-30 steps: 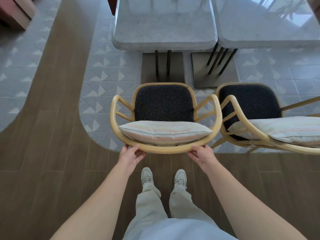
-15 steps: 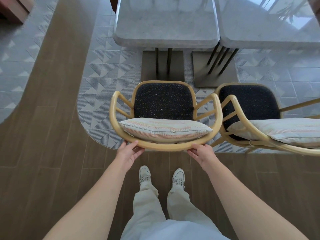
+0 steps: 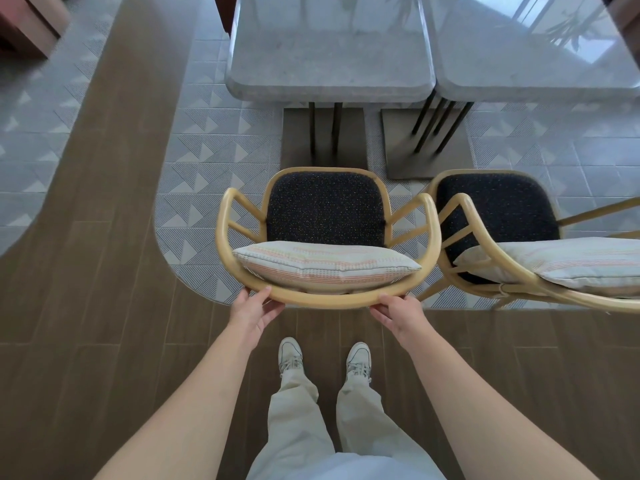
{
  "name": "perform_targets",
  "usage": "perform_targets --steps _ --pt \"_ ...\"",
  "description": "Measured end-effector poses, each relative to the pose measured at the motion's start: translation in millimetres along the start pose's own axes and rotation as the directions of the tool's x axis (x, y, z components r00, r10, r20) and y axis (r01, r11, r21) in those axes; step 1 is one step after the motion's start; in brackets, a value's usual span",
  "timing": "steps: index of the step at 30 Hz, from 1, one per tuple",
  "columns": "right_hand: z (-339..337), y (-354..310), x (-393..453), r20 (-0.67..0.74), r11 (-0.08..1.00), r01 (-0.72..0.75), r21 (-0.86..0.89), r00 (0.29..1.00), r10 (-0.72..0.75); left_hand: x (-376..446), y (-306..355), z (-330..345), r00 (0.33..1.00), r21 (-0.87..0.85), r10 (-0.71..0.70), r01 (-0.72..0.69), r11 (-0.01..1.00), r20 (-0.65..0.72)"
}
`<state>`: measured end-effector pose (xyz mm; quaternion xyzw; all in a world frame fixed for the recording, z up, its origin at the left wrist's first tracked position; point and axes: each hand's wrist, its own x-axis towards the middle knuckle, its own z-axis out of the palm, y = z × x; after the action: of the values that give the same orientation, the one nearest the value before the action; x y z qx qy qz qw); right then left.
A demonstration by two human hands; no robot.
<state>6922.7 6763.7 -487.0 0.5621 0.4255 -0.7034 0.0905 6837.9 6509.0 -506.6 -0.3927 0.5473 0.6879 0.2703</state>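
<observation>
Arms outstretched, left hand [image 3: 254, 311] and right hand [image 3: 399, 314] clasp the chair rail [image 3: 325, 301].

Floor: brown wood-look plank flooring [image 3: 86, 341], which runs as a band between two areas of pale grey tile printed with striped triangles [image 3: 207, 157], each with a curved edge. Furniture: two light grey marble-topped tables with rounded corners, left [image 3: 329, 57] and right [image 3: 536, 71], set edge to edge; each on thin dark metal rods fixed to a flat square dark base plate [image 3: 323, 147]. One yellow bentwood armchair with dark speckled seat [image 3: 502, 209], at right, carrying a pale striped cushion [image 3: 568, 261]. Reddish-brown wooden unit [image 3: 24, 26], top left corner, partly seen. Light: soft daylight; the right tabletop is glossy, with bright reflections.
</observation>
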Motion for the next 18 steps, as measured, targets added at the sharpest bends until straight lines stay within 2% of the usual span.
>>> perform_targets --steps 5,12,16,18 --pt "5 0 -2 -0.041 0.998 0.006 -0.067 0.999 -0.008 -5 4 6 0.998 0.099 0.039 -0.034 0.994 -0.047" --pt "6 5 -5 -0.076 0.989 0.018 -0.149 0.997 -0.030 -9 11 5 1.000 0.089 0.006 -0.004 0.996 -0.023" --pt "14 -4 -12 -0.149 0.966 0.023 -0.259 0.987 -0.064 -16 17 7 0.997 0.104 0.029 -0.022 0.994 -0.073" --pt "21 -15 -24 -0.166 0.964 0.061 -0.259 0.980 -0.107 -24 28 12 0.994 0.083 0.052 -0.044 0.996 -0.095"
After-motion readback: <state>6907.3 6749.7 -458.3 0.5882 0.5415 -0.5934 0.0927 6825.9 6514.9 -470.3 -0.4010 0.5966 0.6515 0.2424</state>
